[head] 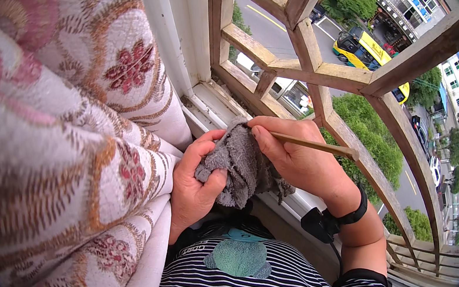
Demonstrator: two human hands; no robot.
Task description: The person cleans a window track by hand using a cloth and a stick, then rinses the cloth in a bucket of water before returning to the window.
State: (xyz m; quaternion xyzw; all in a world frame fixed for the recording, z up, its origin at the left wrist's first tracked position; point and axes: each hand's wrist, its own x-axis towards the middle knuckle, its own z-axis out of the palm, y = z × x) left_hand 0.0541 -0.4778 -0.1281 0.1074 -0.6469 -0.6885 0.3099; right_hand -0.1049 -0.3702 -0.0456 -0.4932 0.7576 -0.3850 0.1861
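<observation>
A damp-looking grey cloth (241, 164) is bunched above the white window track (210, 104). My left hand (195, 180) grips its near-left side, thumb pressed into the folds. In my right hand (297, 151) is a thin wooden stick (314, 144), held much like a pen. Its thick end points right, past the wrist; the other end meets the top of the cloth, where the tip is hidden by cloth and fingers. The right fingertips touch the cloth's upper edge.
A patterned curtain (118, 115) hangs close along my left side. Wooden lattice bars (317, 72) cross the window opening on the right, near my right forearm. Beyond and below lie a street, trees (366, 136) and a yellow vehicle (362, 48). A black device (319, 223) sits at my right wrist.
</observation>
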